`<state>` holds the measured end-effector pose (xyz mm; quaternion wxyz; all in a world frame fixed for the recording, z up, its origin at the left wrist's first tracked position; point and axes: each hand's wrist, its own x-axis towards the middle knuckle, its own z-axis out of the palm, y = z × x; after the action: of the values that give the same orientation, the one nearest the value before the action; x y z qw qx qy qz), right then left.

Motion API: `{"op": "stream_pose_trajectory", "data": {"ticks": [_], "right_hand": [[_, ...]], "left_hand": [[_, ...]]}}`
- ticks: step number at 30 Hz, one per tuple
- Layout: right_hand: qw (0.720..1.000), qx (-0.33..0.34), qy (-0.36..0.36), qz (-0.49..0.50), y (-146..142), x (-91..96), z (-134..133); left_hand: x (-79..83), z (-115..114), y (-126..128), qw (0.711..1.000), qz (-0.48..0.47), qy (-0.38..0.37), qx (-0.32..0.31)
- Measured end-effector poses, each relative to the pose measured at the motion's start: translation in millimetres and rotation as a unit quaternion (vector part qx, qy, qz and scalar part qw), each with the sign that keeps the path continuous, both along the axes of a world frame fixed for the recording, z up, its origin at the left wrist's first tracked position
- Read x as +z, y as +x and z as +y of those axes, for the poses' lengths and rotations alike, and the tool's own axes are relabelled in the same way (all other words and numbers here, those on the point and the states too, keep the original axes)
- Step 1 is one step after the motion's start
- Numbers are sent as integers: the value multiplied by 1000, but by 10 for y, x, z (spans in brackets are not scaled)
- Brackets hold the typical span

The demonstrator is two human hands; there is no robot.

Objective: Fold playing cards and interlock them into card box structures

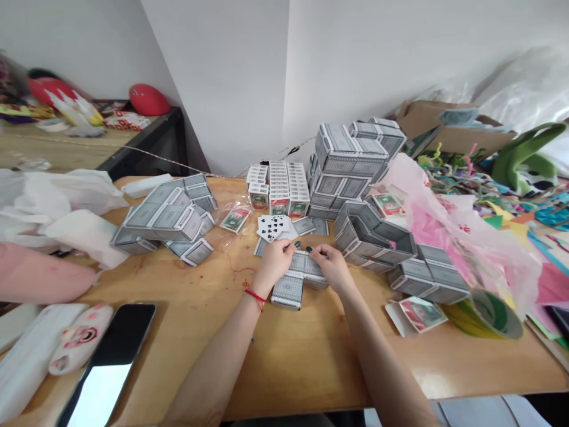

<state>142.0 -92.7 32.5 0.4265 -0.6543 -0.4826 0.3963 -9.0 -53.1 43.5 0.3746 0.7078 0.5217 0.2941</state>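
My left hand [274, 265] and my right hand [331, 265] meet at the middle of the wooden table [293, 356]. Both are closed on the far edge of a small block made of grey-backed playing cards [297, 279]. A red string is tied round my left wrist. Just beyond my left hand lie face-up cards [272, 226] showing black spades. Loose grey-backed cards [306, 225] lie flat beside them.
Card-built blocks stand at left [166, 216], at the back [351, 160] and at right [400, 261]. Boxed decks [280, 190] are stacked behind. A phone [109, 362], white bags [57, 207], a pink bag [448, 237], a tape roll [489, 314] and craft scraps surround them.
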Motion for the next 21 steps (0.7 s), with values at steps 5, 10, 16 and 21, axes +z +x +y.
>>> {"op": "stream_pose_trajectory", "data": {"ticks": [5,10,16,21], "right_hand": [[1000,-17,19,14,7,-45,-23],[997,-34,30,-64,-66,34,-97],[908,-20,-154,-390,-235,330,-377],[900,29,-117,-419,-130,527,-400]], "left_hand": [[-85,31,-11,999,-44,6,4],[18,179,-22,1000,-11,-12,-24],[389,-83,-147,976,211,40,31],[270,-421,-149,982,188,1,4]]}}
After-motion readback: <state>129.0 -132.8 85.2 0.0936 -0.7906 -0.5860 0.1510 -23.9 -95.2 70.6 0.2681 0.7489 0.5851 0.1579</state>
